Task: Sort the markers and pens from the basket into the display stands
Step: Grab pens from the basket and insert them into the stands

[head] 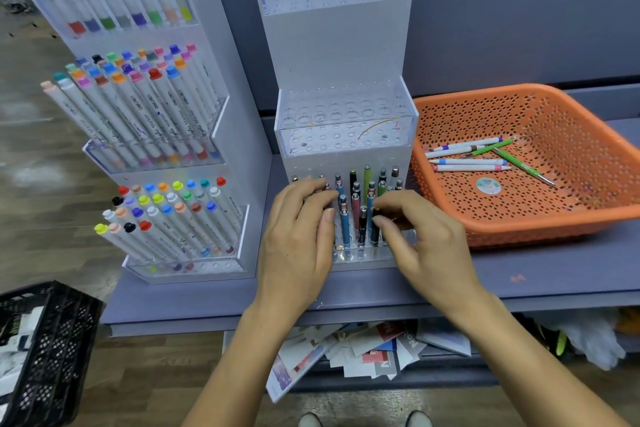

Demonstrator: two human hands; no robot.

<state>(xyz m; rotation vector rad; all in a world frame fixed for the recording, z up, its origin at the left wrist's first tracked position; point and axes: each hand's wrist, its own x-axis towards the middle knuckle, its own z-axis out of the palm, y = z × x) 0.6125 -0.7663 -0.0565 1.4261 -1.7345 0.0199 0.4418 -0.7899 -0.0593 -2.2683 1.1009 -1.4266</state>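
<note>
1. Pen stand (339, 55): clear acrylic, stepped tiers, centre of the frame, standing on a grey shelf (554, 270). Its lowest tier holds upright pens (356, 204) in blue, pink, green and black.
2. Right hand (426, 246): lower centre-right, at the right end of that lowest tier. Thumb and forefinger are curled and pinch the top of a black pen (375, 236), which stands upright in the front row. The other fingers are loosely bent behind.
3. Left hand (301, 236): lower centre, just left of the right hand. Its fingers lie nearly straight over the pens at the left end of the tier, thumb tip beside the front row. Whether it actually grips a pen, I cannot tell; the fingers cover that part.
4. Basket (519, 229): orange, perforated, on the shelf at the right of the frame, just beside the pen stand. Loose pens (471, 163) lie flat in it near its left wall: several white ones and two green.
5. Marker stand (242, 135): left of the frame, beside the pen stand. Its tiers are filled with white-barrelled markers (138, 107) with coloured caps, leaning back.
6. Black crate (52, 340): lower left corner.
7. Loose papers (363, 350): under the shelf, bottom centre.
</note>
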